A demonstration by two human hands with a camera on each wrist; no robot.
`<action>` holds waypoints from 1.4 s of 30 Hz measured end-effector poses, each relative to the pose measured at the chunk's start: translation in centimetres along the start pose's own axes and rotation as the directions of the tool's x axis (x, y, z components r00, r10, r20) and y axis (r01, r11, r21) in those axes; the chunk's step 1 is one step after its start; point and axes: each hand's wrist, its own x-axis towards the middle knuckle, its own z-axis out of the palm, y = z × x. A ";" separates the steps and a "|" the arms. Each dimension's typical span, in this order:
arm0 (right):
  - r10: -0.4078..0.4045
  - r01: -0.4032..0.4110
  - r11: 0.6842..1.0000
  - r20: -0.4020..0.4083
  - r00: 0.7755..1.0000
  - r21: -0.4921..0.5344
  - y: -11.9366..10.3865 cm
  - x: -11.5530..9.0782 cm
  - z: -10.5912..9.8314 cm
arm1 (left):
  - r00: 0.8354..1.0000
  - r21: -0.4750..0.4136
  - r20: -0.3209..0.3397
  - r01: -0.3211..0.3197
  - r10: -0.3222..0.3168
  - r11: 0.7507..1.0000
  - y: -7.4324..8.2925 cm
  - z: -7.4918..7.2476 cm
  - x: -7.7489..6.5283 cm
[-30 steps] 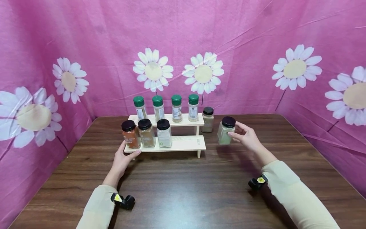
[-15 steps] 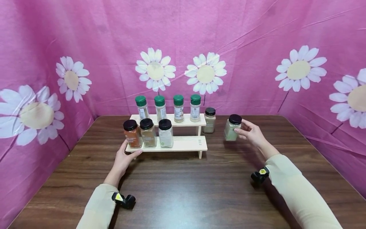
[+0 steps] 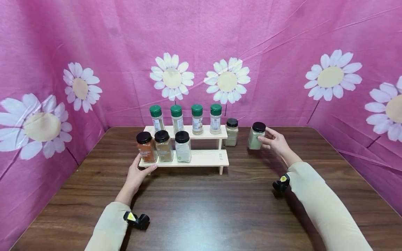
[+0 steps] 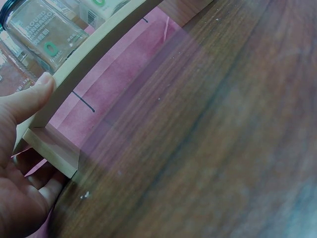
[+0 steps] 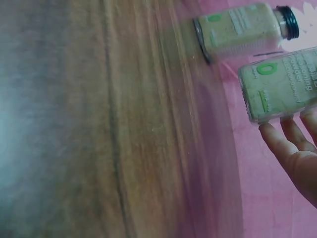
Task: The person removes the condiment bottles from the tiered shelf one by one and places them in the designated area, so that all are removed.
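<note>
My left hand (image 3: 135,177) grips the left end of the two-tier wooden rack (image 3: 207,158). In the left wrist view its thumb (image 4: 37,96) presses the lower shelf's edge, and the other fingers reach beneath by the leg (image 4: 54,151). Near it, a red-orange spice jar (image 3: 148,153), a brown one (image 3: 164,152) and a pale one (image 3: 183,152) stand on that shelf. Off to the right, my right hand (image 3: 277,144) holds a black-lidded jar of pale green powder (image 3: 255,138) upright. The right wrist view shows backdrop under this jar (image 5: 280,89), so it is off the table.
Several green-capped shakers (image 3: 197,124) stand along the upper shelf. Another black-lidded jar (image 3: 231,134) stands on the wooden table (image 3: 201,209), between the rack and my right hand. A pink daisy-print cloth (image 3: 194,31) hangs behind the table.
My right hand has carried the pale green jar to the right and a little farther back. The left hand keeps its grip on the rack. The head view has shifted slightly.
</note>
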 end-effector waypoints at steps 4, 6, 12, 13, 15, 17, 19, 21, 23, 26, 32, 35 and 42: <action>0.063 -0.061 0.994 -0.018 0.998 0.086 -0.7 0.0 0.4 | 1.000 -0.003 0.005 0.008 -0.008 1.000 0.0 0.1 -0.1; 0.081 -0.078 0.994 -0.032 0.996 0.082 -0.6 0.2 0.3 | 1.000 -0.007 0.009 0.009 -0.009 1.000 0.0 0.2 -0.2; 0.086 -0.084 0.996 -0.063 0.994 0.032 0.0 0.6 -0.4 | 1.000 -0.020 0.005 0.000 0.000 1.000 0.0 0.4 -0.2; 0.091 -0.090 0.996 -0.065 0.994 0.019 0.1 0.6 -0.5 | 1.000 -0.023 0.005 -0.003 0.003 1.000 -0.1 0.4 -0.1; 0.107 -0.107 0.994 -0.074 0.992 0.008 0.3 0.7 -0.6 | 1.000 -0.025 0.006 -0.005 0.005 1.000 -0.1 0.5 -0.1; 0.124 -0.125 0.992 -0.079 0.989 -0.003 0.4 0.8 -0.6 | 1.000 -0.026 0.008 -0.006 0.006 1.000 -0.1 0.5 -0.1; 0.136 -0.137 0.990 -0.083 0.987 -0.015 0.6 1.0 -0.6 | 1.000 -0.027 0.007 -0.010 0.010 1.000 -0.2 0.5 -0.1; 0.137 -0.139 0.990 -0.082 0.987 -0.026 0.7 1.3 -0.6 | 1.000 -0.027 0.004 -0.013 0.013 1.000 -0.2 0.4 -0.1; 0.134 -0.137 0.990 -0.088 0.987 -0.027 0.7 1.6 -0.5 | 1.000 -0.025 0.001 -0.018 0.018 1.000 -0.2 0.4 0.0; 0.129 -0.131 0.991 -0.092 0.987 -0.017 0.8 1.9 -0.5 | 1.000 -0.018 -0.004 -0.022 0.022 1.000 -0.2 0.4 0.0; 0.123 -0.122 0.992 -0.104 0.987 0.012 1.3 2.3 -0.7 | 1.000 -0.003 -0.005 -0.024 0.024 1.000 -0.1 0.4 0.1; 0.117 -0.115 0.993 -0.097 0.988 0.027 1.5 2.4 -0.7 | 1.000 -0.007 -0.008 -0.021 0.021 1.000 0.0 0.2 0.1; 0.144 -0.140 0.988 -0.073 0.987 0.063 1.9 2.5 -0.7 | 1.000 -0.008 -0.011 -0.020 0.020 1.000 0.0 0.0 0.0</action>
